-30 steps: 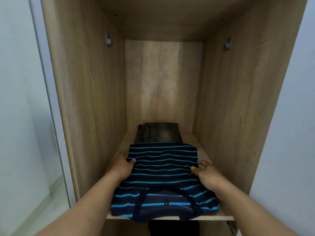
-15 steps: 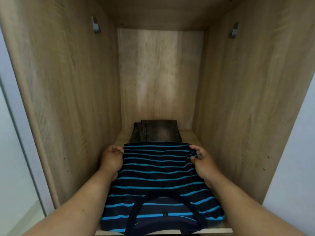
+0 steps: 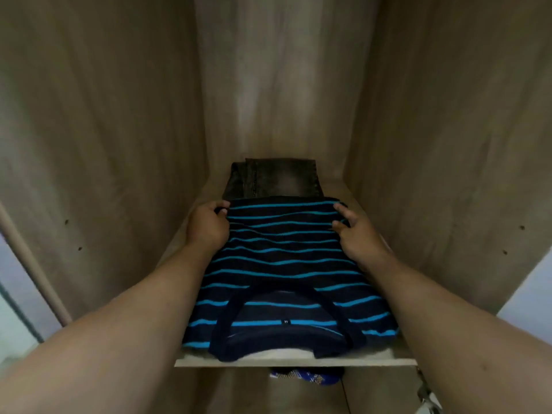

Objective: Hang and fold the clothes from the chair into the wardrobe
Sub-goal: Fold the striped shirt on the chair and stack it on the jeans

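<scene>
Navy with blue stripes, the folded shirt (image 3: 286,264) lies on the wardrobe shelf (image 3: 295,361), its far edge touching the folded jeans (image 3: 273,179) behind. We note it has slid deeper since a second ago, and both hands have moved up to its far corners. The left hand (image 3: 207,227) curls round the left corner; the right hand (image 3: 355,234) pinches the right. We judge placement nearly done. The jeans limit further pushing. Blue cloth (image 3: 304,377) shows below the shelf.

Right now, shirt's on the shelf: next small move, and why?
Probably let go and draw both hands back. The shirt lies folded on the shelf, its far edge at the jeans; the left hand and right hand hold its far corners.
</scene>
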